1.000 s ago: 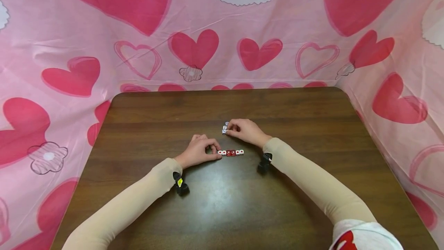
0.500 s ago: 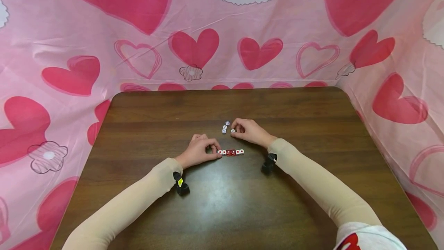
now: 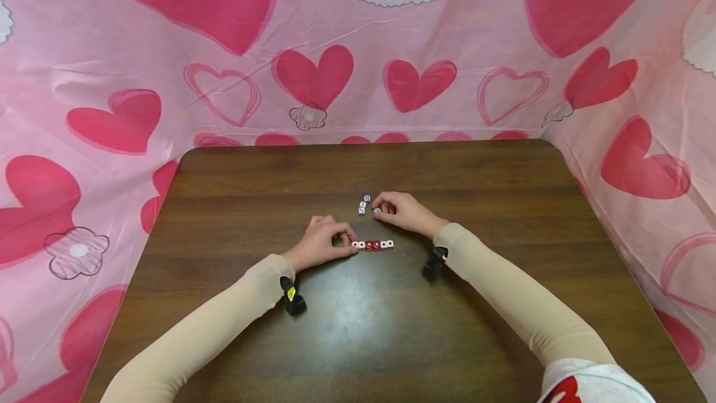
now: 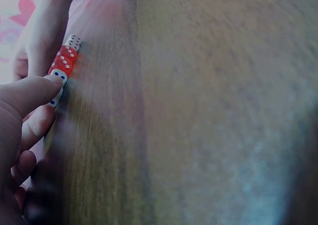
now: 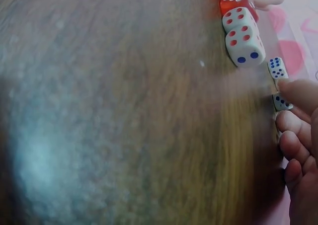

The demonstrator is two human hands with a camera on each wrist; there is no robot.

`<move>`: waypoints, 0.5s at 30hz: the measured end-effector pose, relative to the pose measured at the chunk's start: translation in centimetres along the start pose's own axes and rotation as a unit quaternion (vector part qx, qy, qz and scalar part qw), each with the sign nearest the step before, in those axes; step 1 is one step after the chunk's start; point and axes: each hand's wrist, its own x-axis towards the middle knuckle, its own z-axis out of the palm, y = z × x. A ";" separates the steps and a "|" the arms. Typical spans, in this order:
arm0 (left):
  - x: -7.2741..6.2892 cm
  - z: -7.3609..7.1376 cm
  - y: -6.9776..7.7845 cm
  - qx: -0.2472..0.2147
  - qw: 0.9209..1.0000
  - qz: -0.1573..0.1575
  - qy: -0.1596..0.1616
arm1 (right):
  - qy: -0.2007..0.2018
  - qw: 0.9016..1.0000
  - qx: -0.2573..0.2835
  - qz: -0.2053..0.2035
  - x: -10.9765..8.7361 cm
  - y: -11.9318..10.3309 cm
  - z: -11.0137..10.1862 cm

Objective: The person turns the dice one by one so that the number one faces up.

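Observation:
A straight row of dice lies across the table's middle: red dice (image 3: pixel 372 245) in the centre, white dice (image 3: pixel 386 245) at either end. My left hand (image 3: pixel 317 244) holds the leftmost white die (image 3: pixel 355 245) between thumb and forefinger, and its other fingers are curled. Behind the row, my right hand (image 3: pixel 407 211) pinches a white die (image 3: pixel 377 211) with blue pips, close over the wood. Left of that hand stand three small white dice (image 3: pixel 362 204), two touching and one farther back. In the right wrist view the thumb partly covers the held die (image 5: pixel 282 102).
The brown wooden table (image 3: pixel 358 328) has rounded back corners. A pink cloth (image 3: pixel 414 36) with hearts hangs behind it and along both sides. Black wrist cameras (image 3: pixel 293 302) sit under both sleeves.
My right hand has drawn one white die rightward away from the small group and turned it so a different face points up. My left hand stays at the row's left end.

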 end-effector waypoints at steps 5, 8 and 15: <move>0.0 0.1 -0.2 0.000 1.000 0.001 0.003 | 0.003 1.000 0.007 0.001 -0.1 0.0 0.0; 0.0 0.2 -0.2 0.001 1.000 -0.001 0.000 | 0.006 1.000 0.012 0.007 -0.2 0.2 0.0; 0.0 0.2 -0.3 0.002 1.000 0.005 0.006 | 0.001 1.000 0.003 0.004 -0.1 0.2 0.0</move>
